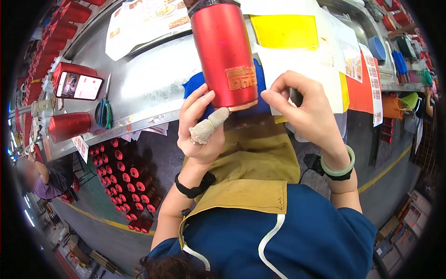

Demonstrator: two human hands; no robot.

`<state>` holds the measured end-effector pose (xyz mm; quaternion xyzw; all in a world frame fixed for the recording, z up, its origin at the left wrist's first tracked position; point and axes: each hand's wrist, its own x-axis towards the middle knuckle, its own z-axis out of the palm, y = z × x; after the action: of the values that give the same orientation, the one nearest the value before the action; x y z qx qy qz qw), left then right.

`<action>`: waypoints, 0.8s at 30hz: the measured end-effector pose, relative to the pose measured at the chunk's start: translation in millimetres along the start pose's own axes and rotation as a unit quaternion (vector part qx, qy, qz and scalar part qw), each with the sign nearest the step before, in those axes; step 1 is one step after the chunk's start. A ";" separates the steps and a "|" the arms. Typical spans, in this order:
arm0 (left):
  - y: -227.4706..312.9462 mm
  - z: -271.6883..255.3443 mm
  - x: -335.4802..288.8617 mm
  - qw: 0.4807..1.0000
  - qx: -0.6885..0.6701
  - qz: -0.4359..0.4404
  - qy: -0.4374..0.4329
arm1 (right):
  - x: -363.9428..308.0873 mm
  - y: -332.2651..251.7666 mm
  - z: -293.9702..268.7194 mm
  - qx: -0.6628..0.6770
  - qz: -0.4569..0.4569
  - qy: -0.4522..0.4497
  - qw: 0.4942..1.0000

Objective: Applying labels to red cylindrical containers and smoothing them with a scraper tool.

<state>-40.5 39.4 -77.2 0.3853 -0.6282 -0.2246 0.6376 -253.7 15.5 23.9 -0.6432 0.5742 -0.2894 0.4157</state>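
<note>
A shiny red metal cylinder (220,51), like a canister, lies tilted in front of me with its base towards me. Near its base it bears a square gold openwork emblem (241,77). My left hand (200,123) grips the base end from the left; its thumb wears a pale knitted finger cover (209,125). Just right of the emblem, my right hand (299,100) is apart from the cylinder, thumb and index finger bent together. A small dark and pale thing shows inside its curled fingers, too hidden to name. A blue cloth (261,88) lies beneath the cylinder.
Left on the metal table (139,88) are a phone (79,86), green-handled scissors (103,114) and another red cylinder (69,126). Yellow (285,31) and red sheets (360,88) lie to the right. Many red cylinders (125,176) stand on the floor; a person (46,179) is at far left.
</note>
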 end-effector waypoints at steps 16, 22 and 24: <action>15.6 2.7 15.8 0.989 0.143 0.039 -0.026 | -25.8 10.7 23.7 0.230 0.029 0.061 0.971; 18.9 11.7 17.0 0.988 0.150 0.043 -0.006 | -28.4 14.1 34.0 0.125 -0.023 0.107 0.986; 18.5 13.9 15.5 0.990 0.140 0.031 0.007 | -27.9 9.7 35.6 0.102 -0.037 0.124 0.986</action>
<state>-56.0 35.7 -54.4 0.4526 -0.6604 -0.1118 0.5886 -233.1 50.1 1.2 -0.5774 0.5647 -0.4392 0.3934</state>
